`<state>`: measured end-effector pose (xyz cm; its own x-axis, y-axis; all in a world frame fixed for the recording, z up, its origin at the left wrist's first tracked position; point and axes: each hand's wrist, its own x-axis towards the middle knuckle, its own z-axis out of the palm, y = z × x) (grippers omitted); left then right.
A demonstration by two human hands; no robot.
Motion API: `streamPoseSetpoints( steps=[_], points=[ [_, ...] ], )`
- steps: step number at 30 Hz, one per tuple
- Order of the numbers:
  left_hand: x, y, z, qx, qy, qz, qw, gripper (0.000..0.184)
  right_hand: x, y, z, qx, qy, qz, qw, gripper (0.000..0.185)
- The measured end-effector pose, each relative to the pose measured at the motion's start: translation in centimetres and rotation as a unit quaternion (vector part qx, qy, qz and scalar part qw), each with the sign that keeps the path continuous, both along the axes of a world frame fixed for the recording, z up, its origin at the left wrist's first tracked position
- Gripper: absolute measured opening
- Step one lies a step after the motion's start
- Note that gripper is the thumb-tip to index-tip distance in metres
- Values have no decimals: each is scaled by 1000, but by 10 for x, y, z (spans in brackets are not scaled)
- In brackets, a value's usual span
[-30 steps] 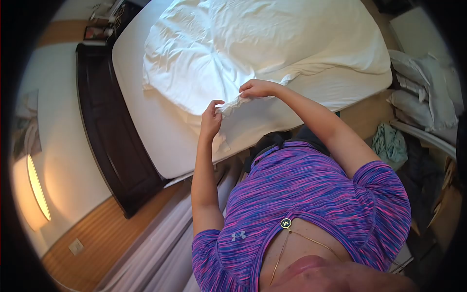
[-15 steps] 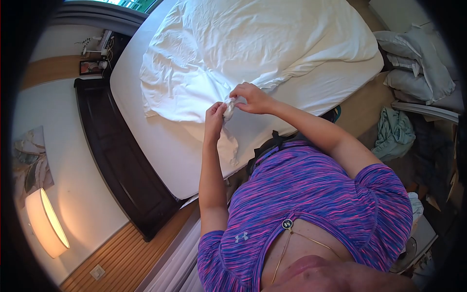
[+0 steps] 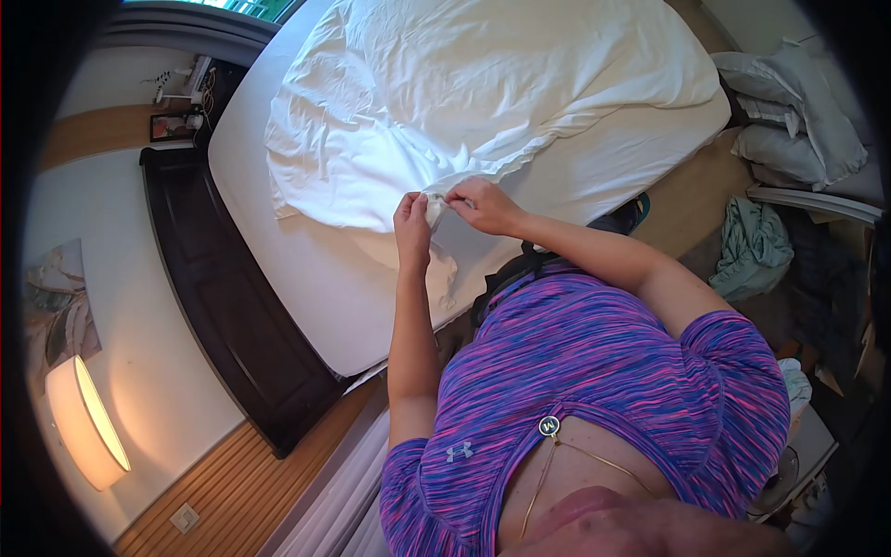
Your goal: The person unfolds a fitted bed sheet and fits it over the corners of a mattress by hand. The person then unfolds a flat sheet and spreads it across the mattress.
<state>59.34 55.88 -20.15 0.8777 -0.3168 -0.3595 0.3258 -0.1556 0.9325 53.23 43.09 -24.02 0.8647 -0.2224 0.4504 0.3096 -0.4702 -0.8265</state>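
Note:
A wrinkled white duvet cover (image 3: 399,111) lies spread over the mattress (image 3: 278,278), its near edge gathered toward me. My left hand (image 3: 411,223) is closed on that edge, thumb and fingers pinching the cloth. Just to its right, my right hand (image 3: 483,206) pinches the same edge between thumb and fingertips. A short bit of fabric shows between the two hands, and a loose flap hangs below them onto the mattress. Small details at the fingertips are too tiny to make out.
A dark wooden headboard (image 3: 232,297) stands along the left. A lit lamp (image 3: 88,422) hangs on the wall. Pillows (image 3: 798,121) are piled at the upper right, with a crumpled green cloth (image 3: 754,249) below them. The bed's near edge is against my body.
My right hand has turned and lowered a little, its fingers now curled closer in. Both hands have shifted slightly along the edge, and the bunched cloth between them looks flatter.

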Motion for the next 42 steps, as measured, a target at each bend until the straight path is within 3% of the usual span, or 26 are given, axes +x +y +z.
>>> streamPoseSetpoints(
  steps=[2, 5, 8, 12, 14, 17, 23, 26, 29, 32, 36, 38, 42],
  points=[
    [0, 2, -2, 23, -31, -35, 999, 15, 1, -1, -3, 149, 212, 72, 963, 11],
    [1, 2, 0, 45, -67, -87, 993, 17, 7, -4, -4, 231, 285, 75, 927, 14],
    [4, 0, 1, 86, -63, -124, 987, 18, 11, -5, -6, 299, 202, 70, 930, 18],
    [8, -3, 4, 54, -119, -102, 986, 19, 11, -5, 6, 307, 196, 50, 930, 17],
    [11, -3, 8, 80, -137, -89, 983, 19, 8, -5, 21, 65, 96, -15, 993, 14],
    [10, -4, 9, 124, -165, -94, 974, 18, 12, -6, 23, -28, 83, 16, 996, 13],
    [6, -7, 12, 251, -204, -132, 937, 20, 12, -13, 16, -102, 121, 30, 987, 17],
    [4, -15, 3, 201, -268, -87, 938, 20, 9, -7, 16, -133, 92, -18, 987, 17],
    [7, -13, 8, 217, -196, -116, 949, 20, 10, -10, 13, -178, 73, 20, 981, 16],
    [11, -9, 8, 228, -214, -149, 938, 20, 10, -9, 12, -222, 78, 54, 970, 16],
    [13, -7, 1, 142, -122, -76, 979, 21, 18, -9, 10, -140, 119, 6, 983, 14],
    [4, -12, 5, 204, -245, -49, 946, 20, 20, -14, 15, -90, 136, -53, 985, 14],
    [0, -8, 10, 287, -312, -100, 900, 20, 19, -29, 14, -58, 184, -91, 977, 14]
  ],
)
